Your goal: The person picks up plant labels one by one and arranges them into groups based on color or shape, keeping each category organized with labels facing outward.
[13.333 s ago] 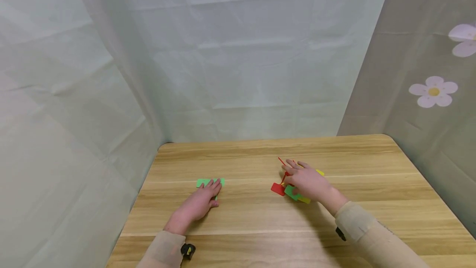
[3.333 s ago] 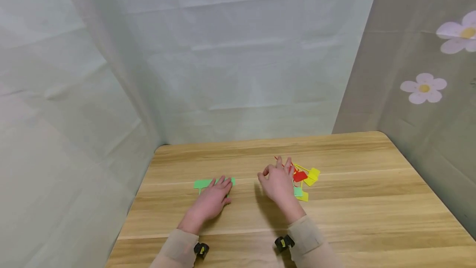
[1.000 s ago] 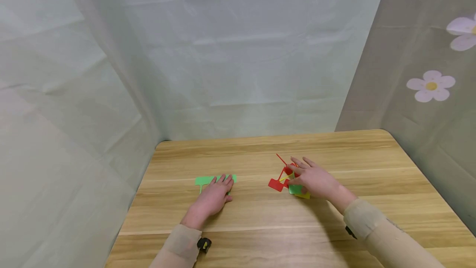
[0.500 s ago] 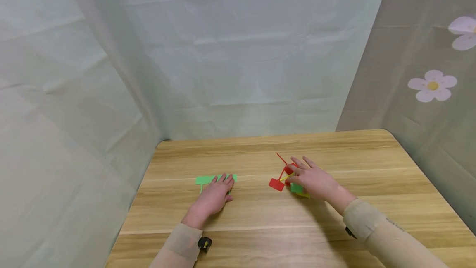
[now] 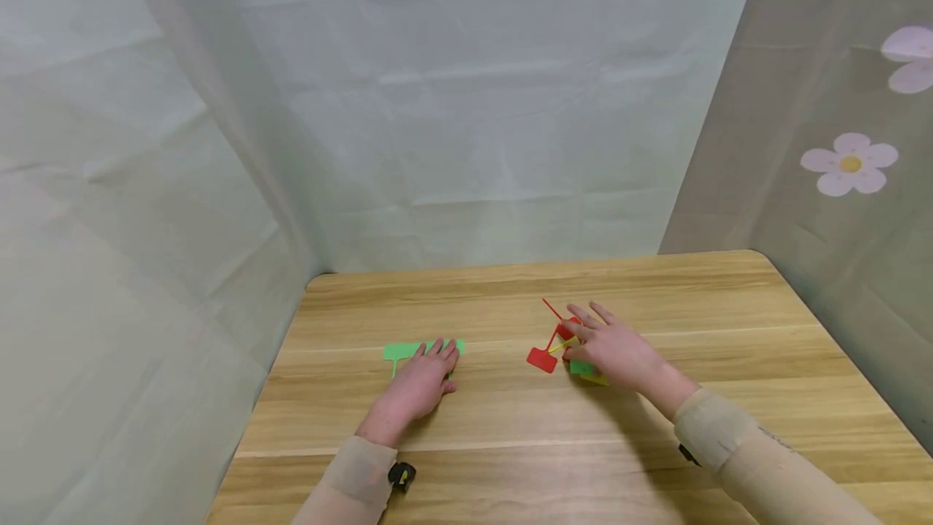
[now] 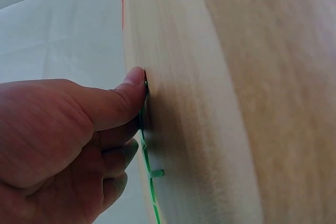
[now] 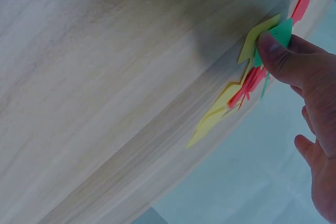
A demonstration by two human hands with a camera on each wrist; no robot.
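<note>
My left hand (image 5: 421, 386) rests on a row of green cable tie tags (image 5: 398, 352), its fingers spread over their right end. Thin tails of these tags point toward me, and in the left wrist view their edge (image 6: 148, 156) runs under the fingertips. My right hand (image 5: 618, 353) is at a mixed pile, where thumb and forefinger pinch a green cable tie tag (image 7: 281, 34). Around that tag lie red tags (image 5: 542, 360) and yellow tags (image 7: 212, 113), overlapping one another. The right hand hides part of the pile in the head view.
A wooden table (image 5: 496, 444) carries everything, with rounded far corners. Pale cloth (image 5: 474, 120) hangs behind it and along the left. At the right hangs a greyer cloth with flowers (image 5: 849, 164). Bare wood separates the row from the pile.
The green row is longer than at first. Since 3.3 seconds ago my right hand has moved right, back onto the pile; its green tag has tilted slightly lately. My left hand stays put.
</note>
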